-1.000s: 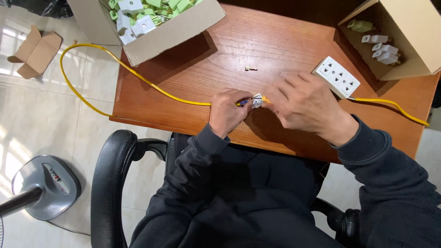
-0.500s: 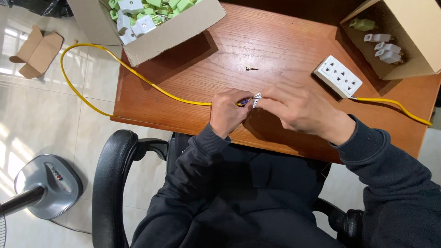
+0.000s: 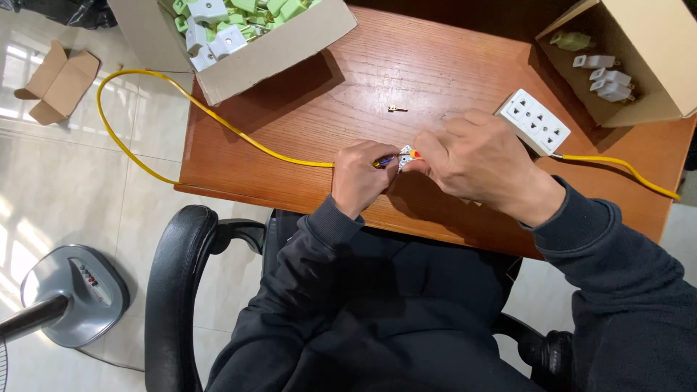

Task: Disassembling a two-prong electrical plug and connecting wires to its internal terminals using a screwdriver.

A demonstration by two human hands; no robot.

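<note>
A small white plug piece is pinched at the end of a yellow cable, over the near edge of the wooden table.

The left hand [image 3: 361, 178] is closed around the end of the yellow cable [image 3: 239, 134], fingers curled together on it, while the fingertips of the right hand [image 3: 475, 163] are pressed together on the white plug piece [image 3: 404, 158] between the two hands. The piece is judged light, rigid and smooth, easily dropped, so a pinch on its flat sides seems best; the cable is limp and springy and is better held close to its stripped end. A loose brass screw [image 3: 396, 109] lies just beyond, and a white socket strip [image 3: 534, 120] sits near the right hand.
</note>
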